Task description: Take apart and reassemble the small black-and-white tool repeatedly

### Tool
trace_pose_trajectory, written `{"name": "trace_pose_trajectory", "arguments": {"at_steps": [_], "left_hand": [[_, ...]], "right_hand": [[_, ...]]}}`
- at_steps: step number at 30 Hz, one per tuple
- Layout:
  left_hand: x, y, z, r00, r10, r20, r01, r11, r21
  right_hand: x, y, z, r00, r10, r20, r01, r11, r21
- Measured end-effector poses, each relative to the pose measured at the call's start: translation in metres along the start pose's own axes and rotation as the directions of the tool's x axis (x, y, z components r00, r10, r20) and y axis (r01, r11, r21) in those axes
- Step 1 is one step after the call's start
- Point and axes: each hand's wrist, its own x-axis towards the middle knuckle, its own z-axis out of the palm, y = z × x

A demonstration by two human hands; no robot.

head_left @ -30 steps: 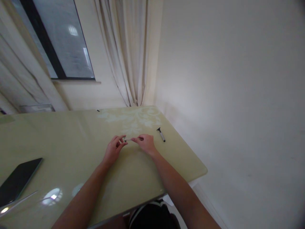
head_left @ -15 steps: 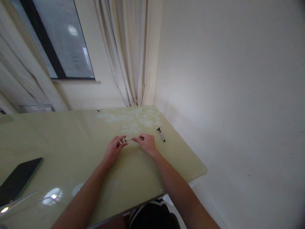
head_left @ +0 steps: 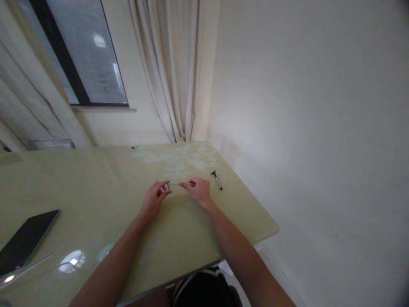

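Note:
Between the thumb and fingers of my left hand (head_left: pixel 155 197) is a small silvery piece (head_left: pixel 169 186), upright and too small to name surely. My right hand (head_left: pixel 198 189) pinches a thin light rod (head_left: pixel 175 184), its dark rear part mostly covered by the fingers. The rod's tip points left at the silvery piece, very close to it; whether they touch I cannot tell. Just right of my right hand lies a razor (head_left: pixel 217 181) with a black head and a grey handle.
The pale glossy table (head_left: pixel 105 187) ends at a wall on the right. A dark tablet (head_left: pixel 27 238) lies at the left, with a thin shiny strip (head_left: pixel 28 268) near it. A tiny black bit (head_left: pixel 133 147) is by the far edge, below the curtain (head_left: pixel 179 85).
The rod has shifted up slightly at the silvery piece, and my right hand has moved a little up and right. My left hand stays nearly in place, with the piece turned slightly.

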Motion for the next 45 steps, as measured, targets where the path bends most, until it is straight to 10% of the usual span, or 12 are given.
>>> {"name": "trace_pose_trajectory", "arguments": {"at_steps": [45], "left_hand": [[-0.0022, 0.0055, 0.0029, 1.0, -0.023, 0.016, 0.023, 1.0, -0.001]], "right_hand": [[-0.0024, -0.0042, -0.001, 0.999, 0.002, 0.035, -0.004, 0.998, 0.056]]}}
